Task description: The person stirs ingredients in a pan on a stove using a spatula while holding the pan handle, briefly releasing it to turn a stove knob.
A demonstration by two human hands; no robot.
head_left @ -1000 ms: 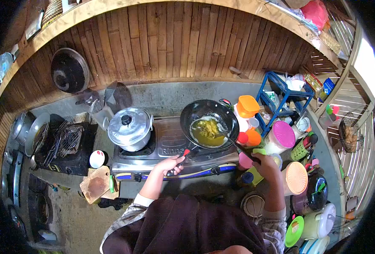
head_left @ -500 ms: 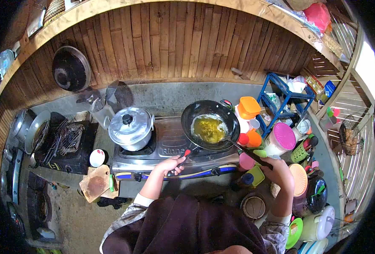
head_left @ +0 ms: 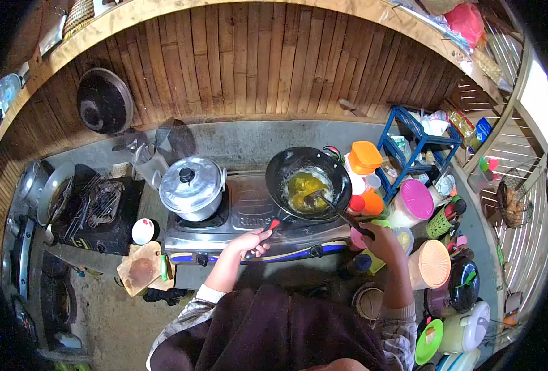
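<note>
A black wok (head_left: 276,175) sits on the right side of the metal gas stove (head_left: 249,216), with yellow oily food (head_left: 305,183) in its bottom. My left hand (head_left: 251,242) is closed around the wok's handle (head_left: 274,225), which is black with a red part. In my right hand (head_left: 382,241) is the dark handle of a spatula (head_left: 342,213), its blade dipping into the yellow food. The blade is partly covered by the food. On the left burner stands a lidded silver pot (head_left: 190,185), apart from both hands.
Right of the stove are orange containers (head_left: 365,157), a jar with a pink lid (head_left: 416,201), and a blue rack (head_left: 417,139). To the left lie a cutting board (head_left: 141,269), a small white-and-red container (head_left: 143,231) and a blackened stove (head_left: 104,213). A bamboo wall (head_left: 243,68) rises behind.
My right hand has moved left and slightly toward the wok, pushing the spatula blade further into the yellow food. My left hand stays on the wok's handle.
</note>
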